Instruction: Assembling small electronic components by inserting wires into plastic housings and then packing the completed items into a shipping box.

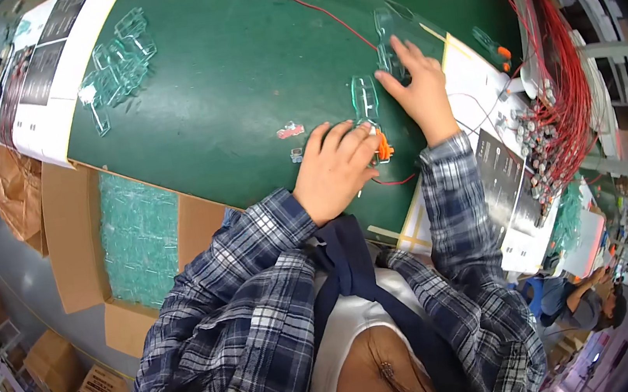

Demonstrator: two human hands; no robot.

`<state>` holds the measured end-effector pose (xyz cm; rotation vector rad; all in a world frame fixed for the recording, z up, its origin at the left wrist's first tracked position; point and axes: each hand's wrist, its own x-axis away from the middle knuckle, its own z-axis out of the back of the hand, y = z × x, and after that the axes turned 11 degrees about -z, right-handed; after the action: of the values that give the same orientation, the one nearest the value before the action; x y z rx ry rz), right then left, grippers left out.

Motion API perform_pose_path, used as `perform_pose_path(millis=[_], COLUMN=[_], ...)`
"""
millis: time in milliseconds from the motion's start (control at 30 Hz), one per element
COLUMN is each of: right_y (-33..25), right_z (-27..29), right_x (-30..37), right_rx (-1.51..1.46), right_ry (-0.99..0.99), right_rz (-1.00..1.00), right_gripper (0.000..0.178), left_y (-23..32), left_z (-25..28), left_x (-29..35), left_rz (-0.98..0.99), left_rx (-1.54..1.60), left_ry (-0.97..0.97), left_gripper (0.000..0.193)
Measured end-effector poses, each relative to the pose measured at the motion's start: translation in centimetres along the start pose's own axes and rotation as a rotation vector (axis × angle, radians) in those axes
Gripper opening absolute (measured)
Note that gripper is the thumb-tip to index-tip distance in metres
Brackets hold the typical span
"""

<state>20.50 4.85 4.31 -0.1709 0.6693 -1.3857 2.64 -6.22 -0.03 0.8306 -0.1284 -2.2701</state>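
Note:
My left hand (336, 168) rests on the green table (236, 72), fingers closed around a small orange connector (383, 147) with a red wire (394, 181) trailing from it. Just beyond its fingertips lies a clear plastic housing (364, 97). My right hand (418, 85) lies flat on the table, fingers spread, pressing on another clear plastic piece (387, 38). Both forearms wear plaid sleeves.
A pile of clear plastic parts (118, 67) lies at the table's far left. An open cardboard box (73, 241) holds more clear parts. Bundles of red wires (559, 87) hang at right near printed sheets (495, 174). Another person (586, 304) sits lower right.

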Motion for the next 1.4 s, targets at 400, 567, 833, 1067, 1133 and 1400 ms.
perform_pose_path(millis=[400,567,833,1067,1133,1400], right_y=[-5.6,-4.9,-4.5,-5.1,-5.0,0.6], right_z=[2.5,1.1,1.2,3.1,2.9,0.4], right_x=[9.9,10.7,9.0,5.7,4.7,-1.6], right_rx=[0.054,0.193,0.022,-0.483,-0.613,-0.824], right_ry=[-0.192,-0.159,-0.113,-0.173,-0.256,-0.496], right_rz=[-0.188,-0.145,-0.043,0.033,0.012,-0.542], right_gripper=[0.062,0.059,0.055,0.057,0.057,0.043], left_y=[-0.6,-0.7,-1.9,-2.4,-2.8,-11.5], left_z=[-1.1,-0.9,1.3,3.7,3.8,1.3], left_x=[0.1,-0.1,-1.6,-3.7,-4.4,-12.2], left_rz=[0.213,0.185,0.394,0.637,0.587,0.513], left_rx=[0.45,0.439,1.086,1.136,0.991,1.378], left_ry=[0.16,0.124,0.214,0.066,0.088,0.237], left_gripper=[0.088,0.09,0.079,0.05,0.045,0.034])
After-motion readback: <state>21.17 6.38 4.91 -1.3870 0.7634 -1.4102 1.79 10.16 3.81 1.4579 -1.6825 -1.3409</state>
